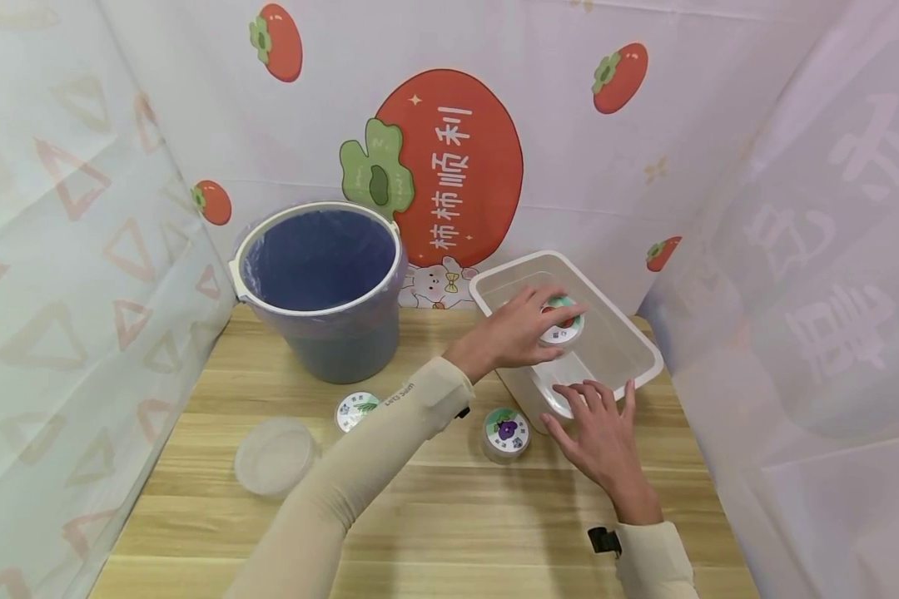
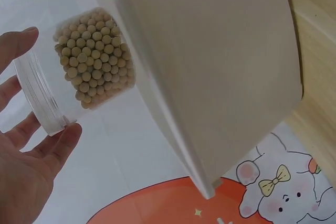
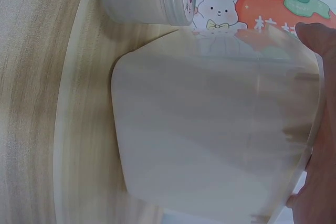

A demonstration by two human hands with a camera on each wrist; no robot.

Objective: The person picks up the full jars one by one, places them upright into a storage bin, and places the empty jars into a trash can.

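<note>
My left hand (image 1: pixel 520 326) grips a clear jar (image 1: pixel 560 335) by its lid, over the white plastic bin (image 1: pixel 494 270). The lid bears a round label with a red picture. In the left wrist view, many tan round balls (image 2: pixel 97 59) fill part of the jar, its base close to the bin's rim. My right hand (image 1: pixel 603 441) is at the bin's near rim, fingers spread and fingertips right at the edge. The right wrist view shows this hand along the bin's rim, partly cut off by the frame.
A blue bucket (image 1: pixel 352 341) with a clear liner stands at the back left. Left of the bin sits a jar with a purple picture label (image 1: pixel 506 431). Another labelled jar (image 1: pixel 352 412) is partly behind my left sleeve, near a clear round container (image 1: pixel 273 457). Printed cloth walls surround the wooden table.
</note>
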